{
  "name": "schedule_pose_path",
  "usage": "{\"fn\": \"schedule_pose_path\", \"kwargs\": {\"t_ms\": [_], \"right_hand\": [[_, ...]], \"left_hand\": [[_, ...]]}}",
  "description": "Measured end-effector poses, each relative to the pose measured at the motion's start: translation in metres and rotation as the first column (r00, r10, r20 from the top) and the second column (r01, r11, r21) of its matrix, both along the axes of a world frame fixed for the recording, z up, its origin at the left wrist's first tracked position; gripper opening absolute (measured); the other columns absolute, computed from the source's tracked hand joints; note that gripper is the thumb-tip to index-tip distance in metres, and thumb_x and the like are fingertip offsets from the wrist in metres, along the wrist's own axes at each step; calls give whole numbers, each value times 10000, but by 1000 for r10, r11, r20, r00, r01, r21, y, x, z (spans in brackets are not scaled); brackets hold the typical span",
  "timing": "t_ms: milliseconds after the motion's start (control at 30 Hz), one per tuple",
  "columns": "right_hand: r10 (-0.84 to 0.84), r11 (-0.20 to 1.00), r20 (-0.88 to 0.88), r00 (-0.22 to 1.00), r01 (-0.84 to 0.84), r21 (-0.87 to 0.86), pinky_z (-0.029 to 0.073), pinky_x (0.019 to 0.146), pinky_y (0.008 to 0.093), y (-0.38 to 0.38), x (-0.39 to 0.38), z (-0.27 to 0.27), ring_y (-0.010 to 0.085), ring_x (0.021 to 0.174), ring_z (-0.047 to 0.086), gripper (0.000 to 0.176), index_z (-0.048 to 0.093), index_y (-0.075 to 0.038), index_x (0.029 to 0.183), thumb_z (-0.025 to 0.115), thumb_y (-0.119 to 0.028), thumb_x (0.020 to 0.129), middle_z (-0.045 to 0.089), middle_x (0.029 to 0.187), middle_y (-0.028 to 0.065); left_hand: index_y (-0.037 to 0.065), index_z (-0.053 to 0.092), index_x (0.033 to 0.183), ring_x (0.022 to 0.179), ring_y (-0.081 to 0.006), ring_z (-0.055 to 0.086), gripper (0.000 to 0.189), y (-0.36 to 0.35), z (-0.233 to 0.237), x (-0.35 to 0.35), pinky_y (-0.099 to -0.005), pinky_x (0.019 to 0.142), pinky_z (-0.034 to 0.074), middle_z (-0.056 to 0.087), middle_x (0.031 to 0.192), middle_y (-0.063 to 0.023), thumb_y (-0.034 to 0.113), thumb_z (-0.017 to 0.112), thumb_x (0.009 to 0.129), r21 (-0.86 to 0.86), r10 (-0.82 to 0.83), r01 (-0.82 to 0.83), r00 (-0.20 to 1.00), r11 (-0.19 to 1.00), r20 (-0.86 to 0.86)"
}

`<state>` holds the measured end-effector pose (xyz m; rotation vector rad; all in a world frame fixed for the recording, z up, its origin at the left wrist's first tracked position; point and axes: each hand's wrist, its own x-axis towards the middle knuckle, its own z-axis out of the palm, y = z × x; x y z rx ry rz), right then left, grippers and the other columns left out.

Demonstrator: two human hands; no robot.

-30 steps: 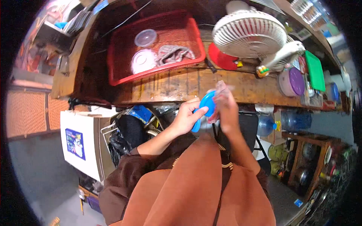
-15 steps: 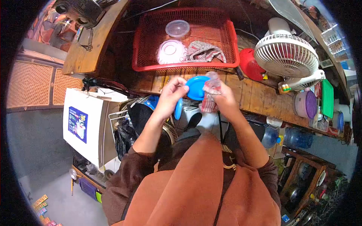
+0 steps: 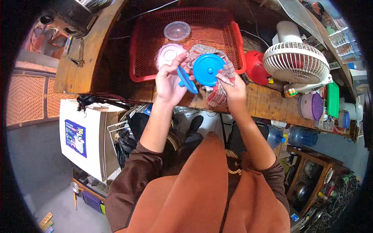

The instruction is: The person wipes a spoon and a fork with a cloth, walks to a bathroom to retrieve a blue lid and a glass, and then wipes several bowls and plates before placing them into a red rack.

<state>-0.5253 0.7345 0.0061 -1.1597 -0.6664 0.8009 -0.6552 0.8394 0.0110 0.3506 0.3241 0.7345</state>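
A round blue lid [image 3: 185, 80] with a small knob is pinched in my left hand [image 3: 167, 86], seen nearly edge-on. My right hand [image 3: 236, 92] grips a second blue lid [image 3: 206, 69] at its right edge through a red-and-white checked cloth [image 3: 217, 95], which hangs down below. This lid faces up with its centre knob showing. Both hands are raised before the front rim of a red plastic basket [image 3: 132, 50]. Inside the basket are a pink scalloped bowl [image 3: 168, 53], a clear plastic container [image 3: 177, 31] and another checked cloth [image 3: 200, 49], partly hidden by the lid.
A wooden table [image 3: 268, 103] bears the basket. To its right stand a white fan [image 3: 296, 62], a red round object [image 3: 257, 68] and a purple-lidded tub [image 3: 316, 106]. A white fridge-like cabinet [image 3: 83, 136] is at left; blue water bottles [image 3: 303, 136] are below right.
Both hands have risen toward the basket. The right-hand lid now faces up with its knob visible, and the left-hand lid has moved up and tilted beside it.
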Motion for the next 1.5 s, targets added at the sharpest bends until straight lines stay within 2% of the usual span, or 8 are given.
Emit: {"fn": "schedule_pose_path", "kwargs": {"t_ms": [133,200,333,533,1067,1267,1333,1500], "right_hand": [[73,995,-221,973,-86,-50,403,720,234,-9,5,13,103,766,519,233,500,13,974,519,-26,745,560,840,37],[-34,954,173,984,83,-288,403,716,237,-17,7,5,109,761,517,223,503,15,966,516,-43,751,557,843,37],[-28,958,9,1000,30,-287,401,715,245,-52,-2,-23,110,768,511,208,510,19,945,509,-60,753,557,838,45],[-47,873,141,989,109,-475,402,702,267,-69,12,-69,140,761,518,228,499,5,941,513,-92,735,561,798,88],[6,776,559,829,348,-526,406,689,318,-54,47,-101,246,811,532,290,501,2,909,529,-228,735,536,873,189],[-263,865,251,932,343,-367,406,706,323,-104,52,-66,212,806,514,374,415,2,970,510,-279,742,518,863,139],[-135,961,-272,953,60,-268,405,705,298,-132,52,-36,168,795,503,377,378,-12,998,510,-237,727,509,876,96],[-156,975,-113,981,135,-177,395,711,262,-210,47,-26,138,799,492,377,355,-28,1022,495,-188,710,498,872,62]], "left_hand": [[43,441,1019,814,-153,495,262,-3,-11,13,-313,717,416,494,929,-63,185,467,801,-90,-18,19,1000,996,12],[46,441,984,868,-150,495,215,-13,-13,17,-329,769,409,500,938,-59,167,486,811,179,7,24,985,984,-171],[37,426,912,920,-138,440,213,-53,-33,18,-278,833,343,469,996,-86,199,520,809,639,274,147,814,755,-511],[25,422,913,823,-120,446,194,-75,-104,48,-259,759,358,488,888,-78,185,488,825,394,242,14,768,919,-592],[-47,358,1057,937,-381,364,436,-70,-106,71,-435,819,298,389,971,-223,142,545,712,762,734,533,337,367,-589],[-8,371,1071,985,-286,362,400,-85,-116,70,-367,875,262,409,992,-159,122,515,721,867,746,137,456,480,-485],[-2,370,1075,949,-253,386,391,-114,-102,71,-342,853,286,410,980,-132,147,512,741,924,788,35,511,380,-343],[-5,355,1069,1013,-183,388,404,-194,-59,94,-308,853,311,407,1057,-112,212,521,772,819,-182,353,936,452,-303]]}}
